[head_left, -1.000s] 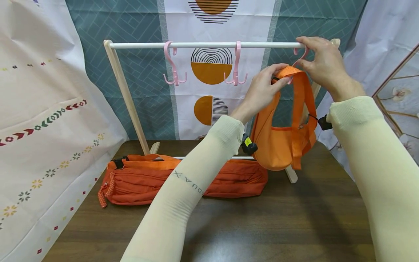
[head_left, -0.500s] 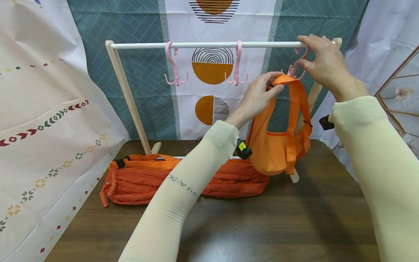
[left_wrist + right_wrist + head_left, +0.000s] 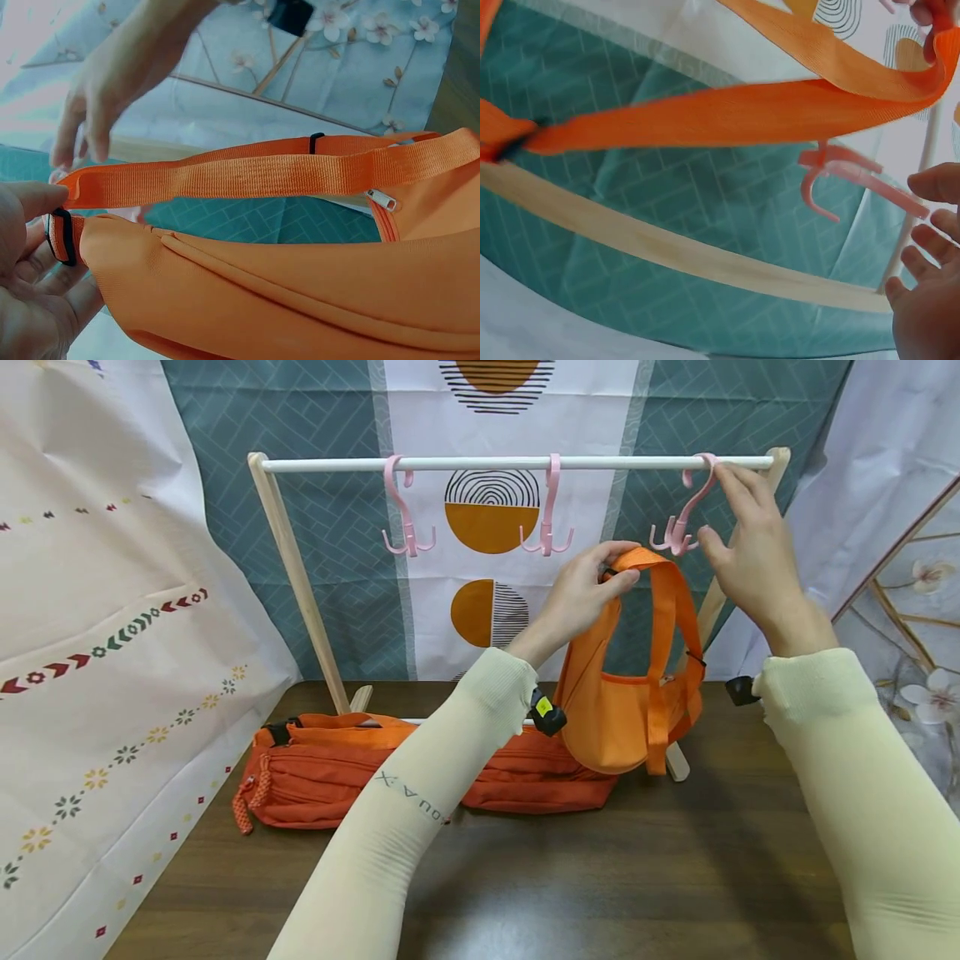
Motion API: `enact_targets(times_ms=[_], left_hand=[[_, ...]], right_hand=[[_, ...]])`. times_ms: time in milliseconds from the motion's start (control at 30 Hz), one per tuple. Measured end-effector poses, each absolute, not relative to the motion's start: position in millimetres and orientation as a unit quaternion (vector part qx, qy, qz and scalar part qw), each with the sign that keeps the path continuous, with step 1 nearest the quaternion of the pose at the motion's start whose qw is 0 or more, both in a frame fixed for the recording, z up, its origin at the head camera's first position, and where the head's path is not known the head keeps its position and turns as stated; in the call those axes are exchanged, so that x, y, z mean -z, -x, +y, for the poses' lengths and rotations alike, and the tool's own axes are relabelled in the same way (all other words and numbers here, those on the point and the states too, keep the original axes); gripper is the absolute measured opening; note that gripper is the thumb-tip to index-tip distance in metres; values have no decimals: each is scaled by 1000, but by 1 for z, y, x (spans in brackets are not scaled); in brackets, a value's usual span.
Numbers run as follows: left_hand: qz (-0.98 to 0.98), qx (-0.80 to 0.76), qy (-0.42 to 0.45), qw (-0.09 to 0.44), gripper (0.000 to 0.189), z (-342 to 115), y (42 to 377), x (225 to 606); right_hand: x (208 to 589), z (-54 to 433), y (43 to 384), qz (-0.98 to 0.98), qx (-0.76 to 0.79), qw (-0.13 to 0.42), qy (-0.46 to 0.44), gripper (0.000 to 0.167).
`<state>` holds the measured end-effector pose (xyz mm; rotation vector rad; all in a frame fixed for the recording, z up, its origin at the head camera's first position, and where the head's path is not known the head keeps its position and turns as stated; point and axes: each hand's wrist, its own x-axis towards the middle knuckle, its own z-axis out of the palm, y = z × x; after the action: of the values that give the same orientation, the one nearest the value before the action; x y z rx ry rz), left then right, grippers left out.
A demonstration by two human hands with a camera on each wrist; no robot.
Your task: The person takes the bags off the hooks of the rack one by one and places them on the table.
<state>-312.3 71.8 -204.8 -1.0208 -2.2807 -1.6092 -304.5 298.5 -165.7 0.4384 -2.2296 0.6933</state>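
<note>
My left hand [image 3: 572, 602] pinches the strap [image 3: 662, 627] of an orange shoulder bag [image 3: 609, 727] near its top. The bag hangs from that grip, lower than the hooks on the rack. In the left wrist view, thumb and fingers close on the strap beside a black slider [image 3: 66, 236]. My right hand [image 3: 763, 556] is up by the right pink hook [image 3: 678, 531], its fingertips right at the hook's upper curve and the thumb apart from the stem. The right wrist view shows its fingers [image 3: 930, 247] spread loosely, holding nothing. That hook hangs tilted from the white rail [image 3: 472, 464] and carries nothing.
Two more pink hooks, a left one [image 3: 407, 514] and a middle one [image 3: 550, 514], hang on the rail. A red-orange waist bag [image 3: 322, 785] lies along the rack's foot on the brown table [image 3: 600, 877]. Wooden posts [image 3: 296, 568] hold the rail; patterned cloths stand behind and beside.
The orange bag has come off the right hook and moved down and left in my left hand. My right hand has let go of that hook and drawn slightly down and right.
</note>
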Motion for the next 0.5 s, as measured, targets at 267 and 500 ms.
enact_targets(times_ms=[267, 500], left_hand=[[-763, 538, 344, 96, 45, 68, 312, 202], [-753, 557, 338, 96, 44, 63, 310, 198]], right_hand=[[209, 313, 283, -818, -400, 373, -176, 53], [259, 340, 269, -842, -445, 259, -162, 49]])
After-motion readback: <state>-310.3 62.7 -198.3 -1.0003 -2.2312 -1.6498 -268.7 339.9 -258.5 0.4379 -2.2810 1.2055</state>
